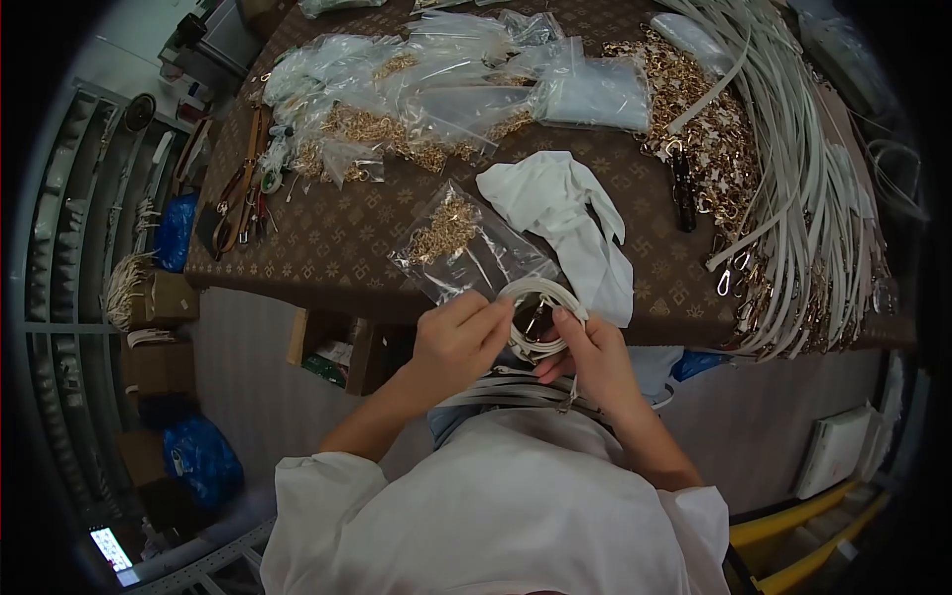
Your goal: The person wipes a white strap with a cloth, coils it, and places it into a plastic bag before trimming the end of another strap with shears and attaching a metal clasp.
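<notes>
Between my two hands, at the table's front edge, is a white strap (536, 287) wound into a round coil, with metal hardware showing inside the loop. My left hand (458, 337) pinches the coil's left side with closed fingers. On the coil's right side, my right hand (593, 359) grips it, thumb on top and fingers underneath. More white straps (516, 390) lie across my lap just below. Beyond the coil rests a clear plastic bag (481, 241) holding small gold metal pieces. A white cloth (565, 203) lies crumpled to the right of that bag.
Clear bags with gold hardware (397, 119) cover the back left of the patterned tablecloth (307, 238). Many white straps (793, 188) with metal clasps hang over the right side, beside a gold hardware pile (684, 89). Shelves (69, 248) stand left; a yellow crate (793, 575) is lower right.
</notes>
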`<state>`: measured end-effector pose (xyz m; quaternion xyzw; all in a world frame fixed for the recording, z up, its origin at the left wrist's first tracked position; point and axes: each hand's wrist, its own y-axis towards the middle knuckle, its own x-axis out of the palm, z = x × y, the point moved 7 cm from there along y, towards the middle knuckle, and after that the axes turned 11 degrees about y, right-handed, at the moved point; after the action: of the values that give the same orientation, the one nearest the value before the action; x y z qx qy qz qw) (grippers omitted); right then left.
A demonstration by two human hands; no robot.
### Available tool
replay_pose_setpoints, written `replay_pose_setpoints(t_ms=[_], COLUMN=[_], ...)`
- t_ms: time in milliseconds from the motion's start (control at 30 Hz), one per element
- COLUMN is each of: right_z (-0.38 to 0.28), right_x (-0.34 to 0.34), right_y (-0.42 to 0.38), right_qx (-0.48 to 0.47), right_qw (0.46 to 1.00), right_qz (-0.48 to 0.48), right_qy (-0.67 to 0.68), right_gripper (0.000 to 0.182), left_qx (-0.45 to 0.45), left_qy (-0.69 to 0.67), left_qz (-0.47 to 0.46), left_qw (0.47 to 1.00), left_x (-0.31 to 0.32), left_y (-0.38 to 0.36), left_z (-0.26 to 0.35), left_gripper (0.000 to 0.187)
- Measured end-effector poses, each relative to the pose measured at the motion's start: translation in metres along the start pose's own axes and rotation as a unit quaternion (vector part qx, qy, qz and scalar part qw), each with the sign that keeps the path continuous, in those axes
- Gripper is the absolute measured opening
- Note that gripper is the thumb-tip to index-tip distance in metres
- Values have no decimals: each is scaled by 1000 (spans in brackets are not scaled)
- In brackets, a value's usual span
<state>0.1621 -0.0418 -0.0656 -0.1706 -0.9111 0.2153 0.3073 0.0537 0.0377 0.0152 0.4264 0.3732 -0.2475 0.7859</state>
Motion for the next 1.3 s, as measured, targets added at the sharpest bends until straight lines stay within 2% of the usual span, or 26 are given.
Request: replay_pose_setpoints(t_ms=[33, 100, 167, 233, 267, 333, 433, 500, 533, 567, 600, 633, 667, 700, 833, 900, 933, 1000, 1033, 1067, 1100, 1167, 1200, 1233, 1267, 1300], right_z=[4, 10, 11, -1, 4, 11, 10, 10, 11, 12, 11, 13, 16, 17, 17, 15, 14, 14, 9, 5, 7, -17, -18, -19, -20, -21], right_x=[4, 5, 13, 17, 16, 24, 19, 16, 14, 13, 14, 16, 17, 20, 37, 39, 40, 39, 39, 37, 37, 27, 21, 16, 15, 16], right_y=[1, 7, 9, 5, 6, 7, 8, 9, 9, 10, 11, 11, 11, 12, 15, 15, 15, 12, 7, 2, -3, -24, -27, -31, -33, -34], right_qx=[29, 41, 53, -12, -11, -36, -31, -17, -18, -20, -20, -8, 7, 11, 22, 26, 29, 31, -20, -69, -69, -286, -285, -289, -291, -290], right_qw=[999, 996, 992, 983, 983, 998, 999, 1000, 1000, 998, 998, 998, 997, 997, 999, 998, 998, 997, 998, 995, 995, 948, 948, 928, 900, 900], right_qz=[-2, -16, -33, 44, 43, -14, -9, -5, 1, 7, 5, 8, 11, 7, -42, -55, -63, -67, -61, -57, -57, 29, 26, 16, 7, 8], right_qy=[38, 76, 110, 180, 179, -54, -42, -22, 14, 52, 54, 65, 74, 74, 8, -5, -4, -3, 22, 47, 47, -137, -138, -233, -325, -326], right_gripper=[34, 33, 33, 33, 33, 33, 35, 35, 35, 36, 36, 36, 37, 37, 36, 35, 32, 30, 26, 24, 24, 24, 24, 29, 34, 34], left_qx=[2, 82, 64, 41, 11, -22, -1, -86, -88, -222, -349, -350, -456, -536, -485, -425, -422, -451, -450, -475, -499, -508, -517, -518, -511, -505], left_qy=[-1, 0, -19, -37, -66, -95, -89, -160, -158, -227, -290, -287, -454, -596, -637, -673, -675, -689, -690, -684, -676, -679, -682, -682, -677, -671], left_qz=[-1, 6, 11, 19, 29, 37, 60, 27, 30, -33, -97, -100, -70, -31, 25, -38, -42, -24, -26, 10, 48, 67, 86, 90, 83, 72], left_qw=[1000, 997, 998, 998, 997, 995, 994, 983, 983, 948, 886, 886, 762, 597, 599, 605, 604, 567, 566, 554, 540, 526, 510, 508, 523, 539], left_x=[2, 5, 2, 2, 3, 6, 2, 6, 3, 13, 23, 24, 37, 50, 46, 52, 55, 59, 59, 57, 55, 55, 55, 55, 54, 53], left_y=[-2, -6, -5, -6, -8, -12, -17, -29, -42, -66, -80, -80, -88, -94, -66, -55, -54, -53, -49, -45, -44, -46, -48, -49, -47, -45], left_z=[3, 18, 20, 21, 17, 16, 26, 14, 4, -27, -45, -48, -55, -51, -36, -29, -29, -30, -27, -27, -30, -37, -40, -40, -38, -36], left_gripper=[15, 17, 18, 18, 19, 19, 20, 12, 12, 14, 18, 18, 23, 27, 29, 24, 24, 22, 22, 21, 20, 22, 23, 23, 24, 25])
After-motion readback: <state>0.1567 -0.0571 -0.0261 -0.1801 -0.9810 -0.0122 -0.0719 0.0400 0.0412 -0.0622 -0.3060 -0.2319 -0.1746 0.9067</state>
